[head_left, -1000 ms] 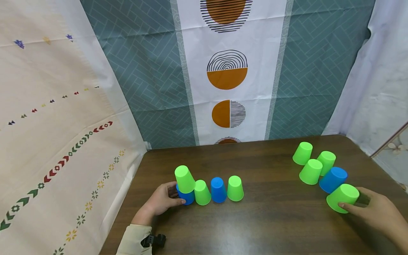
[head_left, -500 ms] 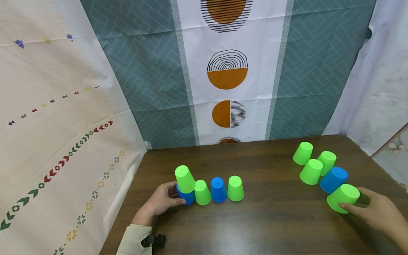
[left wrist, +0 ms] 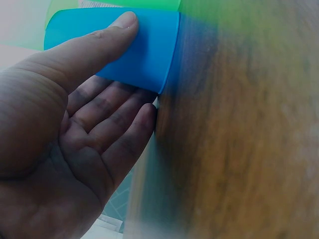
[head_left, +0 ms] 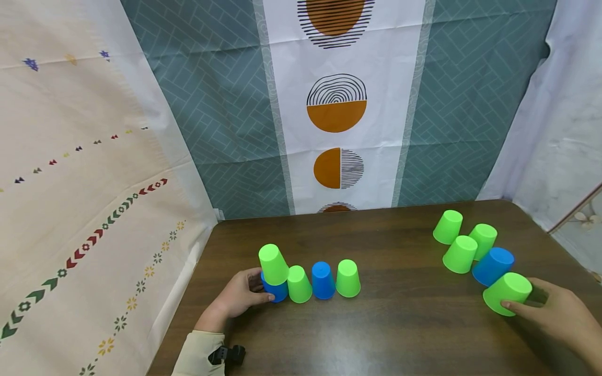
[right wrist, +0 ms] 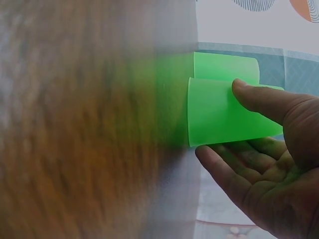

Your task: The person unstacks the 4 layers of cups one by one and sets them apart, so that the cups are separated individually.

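My left hand [head_left: 237, 296] holds a blue cup [head_left: 276, 291], thumb on the near side and fingers behind it. That cup [left wrist: 144, 55] stands upside down on the table. A green cup [head_left: 273, 265] sits on top, overlapping the blue cup and leaning toward the green cup [head_left: 299, 284] beside it. Further right in this row stand a blue cup [head_left: 322, 281] and a green cup [head_left: 348, 279]. On the right side, my right hand [head_left: 555, 310] grips an upside-down green cup [head_left: 505, 293] between thumb and fingers; its rim [right wrist: 189, 112] is at the table surface.
Beyond the right hand's cup stand a blue cup [head_left: 493, 266] and three green cups, the nearest green cup [head_left: 459, 254] beside it. All rest on the dark wooden table [head_left: 385, 334]. Patterned cloths hang behind the table [head_left: 334, 172] and along its left side [head_left: 117, 235].
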{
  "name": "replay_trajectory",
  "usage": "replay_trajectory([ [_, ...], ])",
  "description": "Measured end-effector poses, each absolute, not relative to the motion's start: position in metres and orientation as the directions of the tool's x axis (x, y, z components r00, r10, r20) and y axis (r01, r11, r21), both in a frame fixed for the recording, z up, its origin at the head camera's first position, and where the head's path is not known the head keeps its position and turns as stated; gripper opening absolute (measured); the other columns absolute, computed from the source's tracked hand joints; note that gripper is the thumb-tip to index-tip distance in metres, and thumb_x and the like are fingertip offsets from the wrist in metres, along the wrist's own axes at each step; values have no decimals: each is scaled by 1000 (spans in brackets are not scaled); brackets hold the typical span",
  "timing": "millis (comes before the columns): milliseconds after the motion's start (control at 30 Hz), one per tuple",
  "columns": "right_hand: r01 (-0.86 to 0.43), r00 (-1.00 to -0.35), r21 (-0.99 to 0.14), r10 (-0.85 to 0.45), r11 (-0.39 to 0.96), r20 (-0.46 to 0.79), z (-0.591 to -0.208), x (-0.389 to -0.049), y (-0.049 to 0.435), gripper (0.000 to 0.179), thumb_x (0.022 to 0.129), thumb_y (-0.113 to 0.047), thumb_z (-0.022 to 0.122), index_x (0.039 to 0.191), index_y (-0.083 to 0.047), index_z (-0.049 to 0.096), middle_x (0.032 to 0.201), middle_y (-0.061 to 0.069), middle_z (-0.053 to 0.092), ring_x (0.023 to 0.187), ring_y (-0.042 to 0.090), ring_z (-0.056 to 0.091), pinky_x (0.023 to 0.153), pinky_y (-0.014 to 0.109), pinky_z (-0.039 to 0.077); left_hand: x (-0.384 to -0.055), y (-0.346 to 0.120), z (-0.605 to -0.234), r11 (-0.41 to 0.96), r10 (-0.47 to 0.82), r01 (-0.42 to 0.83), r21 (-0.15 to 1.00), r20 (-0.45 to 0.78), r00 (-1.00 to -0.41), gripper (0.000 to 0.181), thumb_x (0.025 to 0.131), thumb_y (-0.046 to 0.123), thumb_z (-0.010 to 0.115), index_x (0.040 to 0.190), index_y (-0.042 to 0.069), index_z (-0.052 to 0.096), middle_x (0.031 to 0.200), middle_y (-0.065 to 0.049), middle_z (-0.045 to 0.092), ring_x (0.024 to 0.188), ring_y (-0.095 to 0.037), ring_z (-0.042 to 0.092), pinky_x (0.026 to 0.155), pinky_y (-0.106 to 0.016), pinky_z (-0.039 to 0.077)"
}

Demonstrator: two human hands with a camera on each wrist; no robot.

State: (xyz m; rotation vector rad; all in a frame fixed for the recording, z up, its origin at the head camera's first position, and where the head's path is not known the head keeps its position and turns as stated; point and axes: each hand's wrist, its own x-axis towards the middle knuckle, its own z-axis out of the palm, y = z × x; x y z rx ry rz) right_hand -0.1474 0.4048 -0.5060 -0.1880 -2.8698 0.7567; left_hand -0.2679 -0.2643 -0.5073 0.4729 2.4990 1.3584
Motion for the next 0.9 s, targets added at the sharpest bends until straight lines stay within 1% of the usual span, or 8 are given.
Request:
replay_trajectory([
  [367, 62, -978, -487, 150, 871, 144, -508, -146, 405, 80, 84, -43, 89, 125, 18, 57, 110, 43, 65, 100, 65, 59, 68, 66, 51, -268, -265, -509, 521, 401, 163, 838, -71, -913, 64, 85, 20, 90, 139, 2, 62, 132, -12, 69, 124, -35, 66, 105, -52, 53],
  [567, 78, -973, -489, 174, 869, 153, -501, -141, 402, 87, 83, -42, 90, 132, 17, 50, 121, 49, 56, 99, 68, 58, 66, 65, 52, -267, -264, -507, 520, 404, 160, 839, -76, -912, 65, 85, 21, 90, 140, 2, 61, 132, -13, 69, 124, -36, 66, 105, -52, 53],
  [633, 60, -959, -503, 191, 862, 212, -493, -139, 399, 89, 82, -38, 91, 137, 17, 48, 125, 51, 52, 101, 70, 56, 68, 67, 52, -267, -264, -507, 519, 406, 158, 840, -79, -911, 65, 86, 21, 90, 140, 2, 61, 132, -13, 69, 124, -35, 66, 105, -52, 53],
  [700, 11, -932, -521, 197, 854, 303, -484, -139, 393, 88, 82, -30, 92, 140, 17, 46, 127, 51, 51, 108, 70, 53, 80, 68, 50, -267, -264, -507, 520, 404, 159, 839, -78, -911, 64, 85, 21, 90, 140, 3, 61, 132, -13, 69, 123, -35, 66, 104, -52, 53],
  [767, -32, -908, -511, 189, 859, 374, -472, -139, 383, 86, 82, -25, 92, 142, 16, 46, 129, 49, 51, 112, 70, 49, 86, 71, 45, -267, -264, -506, 522, 401, 161, 838, -75, -913, 63, 85, 21, 90, 139, 3, 62, 131, -12, 70, 123, -35, 66, 104, -52, 53],
  [800, -53, -898, -495, 176, 867, 404, -465, -140, 376, 85, 81, -24, 92, 143, 14, 47, 130, 47, 53, 114, 69, 48, 86, 73, 42, -267, -264, -507, 522, 401, 162, 837, -74, -913, 63, 85, 21, 90, 139, 3, 62, 131, -12, 70, 123, -35, 66, 104, -52, 53],
  [867, -91, -890, -478, 144, 873, 433, -452, -141, 361, 82, 82, -24, 92, 144, 9, 50, 131, 41, 56, 117, 64, 50, 85, 70, 41, -267, -264, -507, 524, 401, 166, 835, -70, -913, 63, 85, 21, 90, 139, 3, 62, 131, -12, 70, 123, -35, 66, 104, -53, 53],
  [900, -111, -892, -476, 124, 873, 434, -445, -141, 352, 80, 82, -25, 92, 145, 5, 51, 133, 37, 58, 116, 60, 52, 85, 61, 44, -267, -265, -507, 524, 401, 166, 835, -70, -913, 63, 85, 21, 90, 139, 3, 62, 131, -12, 70, 123, -35, 66, 104, -53, 53],
])
